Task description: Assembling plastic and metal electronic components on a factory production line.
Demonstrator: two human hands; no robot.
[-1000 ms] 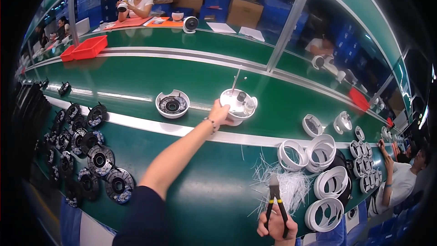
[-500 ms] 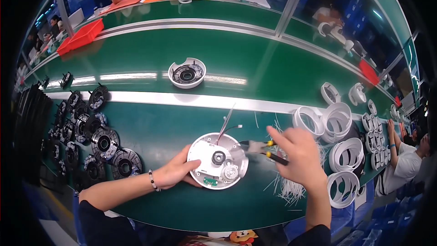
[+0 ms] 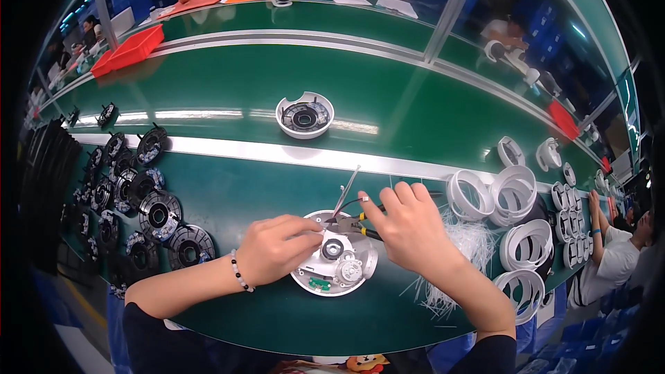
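Both grips work at green bench (image 3: 228, 318) — conveyor belt (image 3: 228, 90) beyond.

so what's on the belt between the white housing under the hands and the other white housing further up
In the head view, only bare green belt and a pale strip lie between the near housing and the far housing.

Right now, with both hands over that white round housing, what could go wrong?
1. The right hand works small cutters close to the left hand fingertips; a slip could nick them.
2. Wires sit at the cutter tip over the white housing; the wrong one might get clipped.
3. Loose white ties lie under the right wrist and could be swept off the green table.
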